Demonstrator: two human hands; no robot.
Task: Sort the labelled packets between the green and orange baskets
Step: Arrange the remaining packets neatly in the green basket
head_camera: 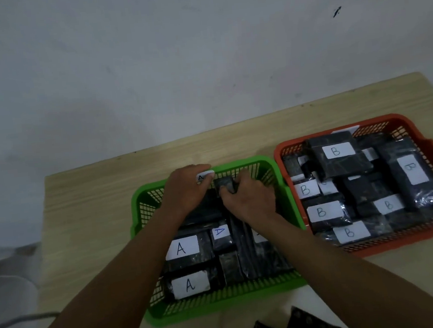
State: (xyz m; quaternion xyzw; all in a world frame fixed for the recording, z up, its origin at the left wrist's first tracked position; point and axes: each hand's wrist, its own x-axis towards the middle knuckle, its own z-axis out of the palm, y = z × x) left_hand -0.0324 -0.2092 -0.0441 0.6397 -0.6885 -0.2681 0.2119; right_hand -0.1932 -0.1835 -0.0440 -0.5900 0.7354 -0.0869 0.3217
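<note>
Green basket [282, 184] at lower centre of frame, on pale wooden table [94, 202]. Orange basket [428, 148] at right of frame, rim touching the green one's right rim. Both latticed, both nearly full of dark plastic-wrapped packets with white handwritten labels.

Green basket, legible labels: "A" packet [182, 249] at left; second "A" packet [191, 285] below it against the near wall; smaller blue-ink "A" label [219, 231] just right of the first. Unlabelled faces of further dark packets to the right, standing on edge.

Orange basket, legible labels: "B" on top packet [338, 150] at far side, lying tilted over the others; sideways "B" packet [411, 170] at right; four more "B" labels along the left and near side. Other labels partly hidden, not readable.

Left hand [189, 190] at far left corner of green basket, fingers curled over a packet whose label [204, 176] shows an "A" at the fingertips. Right hand [250, 200] just beside it, fingers and thumb clamped on a small dark packet [225, 183] held at the far wall; no label visible on it. Hands near each other, contact between them not determinable.

Open table surface left of green basket and along the far edge behind both. Far table edge against grey wall. Dark patterned material [299, 325] at bottom edge of frame, below green basket.
</note>
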